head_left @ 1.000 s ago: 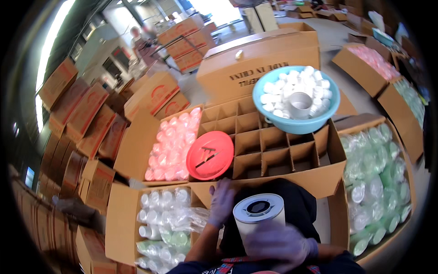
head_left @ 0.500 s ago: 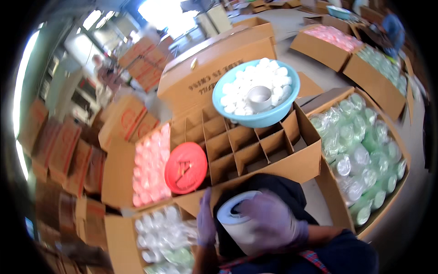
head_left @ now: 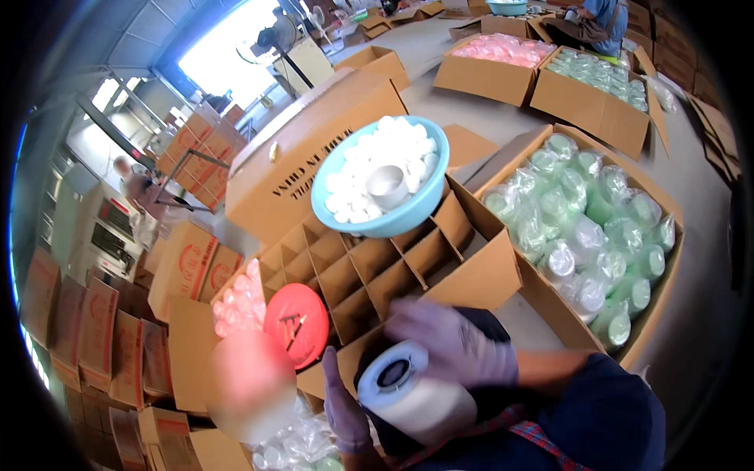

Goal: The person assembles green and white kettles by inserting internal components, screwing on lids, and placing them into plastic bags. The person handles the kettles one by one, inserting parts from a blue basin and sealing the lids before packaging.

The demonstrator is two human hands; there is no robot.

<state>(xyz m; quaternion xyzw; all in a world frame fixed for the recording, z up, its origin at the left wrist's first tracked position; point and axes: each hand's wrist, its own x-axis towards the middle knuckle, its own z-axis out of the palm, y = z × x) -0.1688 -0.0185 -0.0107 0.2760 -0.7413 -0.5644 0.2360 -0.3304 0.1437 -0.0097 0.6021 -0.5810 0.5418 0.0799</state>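
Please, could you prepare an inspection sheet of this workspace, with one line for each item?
Surface: open divided carton, bearing a light blue basin of white pieces.
Job's things: white cylinder with pale blue end ring, tilted.
Clutter: red round dish with dark pieces; green-tinted wrapped goods at right; pink-and-white blurred thing at left, unidentifiable.
Hands: left hand gloved, open, beside the cylinder; right hand gloved, blurred, contact with the cylinder unclear.
Cables: nothing seen.
Surroundings: stacked cartons, a fan, a co-worker in blue.
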